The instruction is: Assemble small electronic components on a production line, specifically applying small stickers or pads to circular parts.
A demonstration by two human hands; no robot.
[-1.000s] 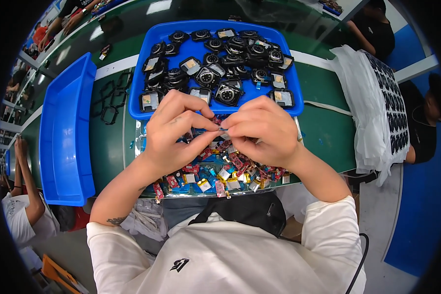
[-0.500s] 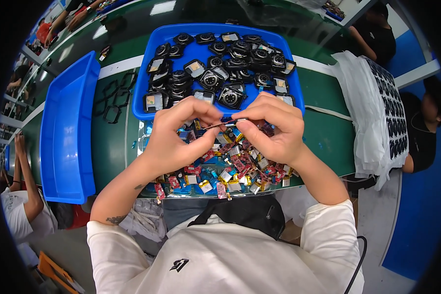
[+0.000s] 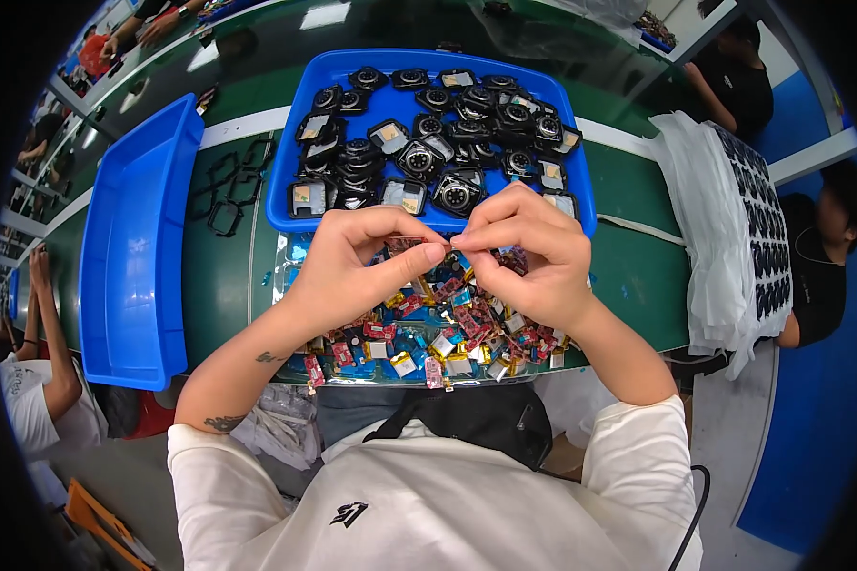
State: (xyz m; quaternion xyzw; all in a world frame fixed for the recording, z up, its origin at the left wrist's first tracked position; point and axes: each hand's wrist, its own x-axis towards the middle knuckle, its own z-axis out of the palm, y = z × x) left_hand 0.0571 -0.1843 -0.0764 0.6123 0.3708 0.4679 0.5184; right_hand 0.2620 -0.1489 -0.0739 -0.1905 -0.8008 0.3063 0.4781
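Above the near pile of small red and gold parts [image 3: 428,328], left hand [image 3: 357,271] and right hand [image 3: 524,252] meet, fingertips pinched together on one tiny part [image 3: 445,246] held between them. Just beyond, a blue tray [image 3: 581,186] holds black round pieces [image 3: 428,143]; an empty blue bin [image 3: 133,247] sits far left

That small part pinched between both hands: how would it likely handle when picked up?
Probably very light: the left hand and right hand hold the small part by fingertips alone. Likely easy to drop, being so thin. Possibly fragile, like the colourful parts piled below.
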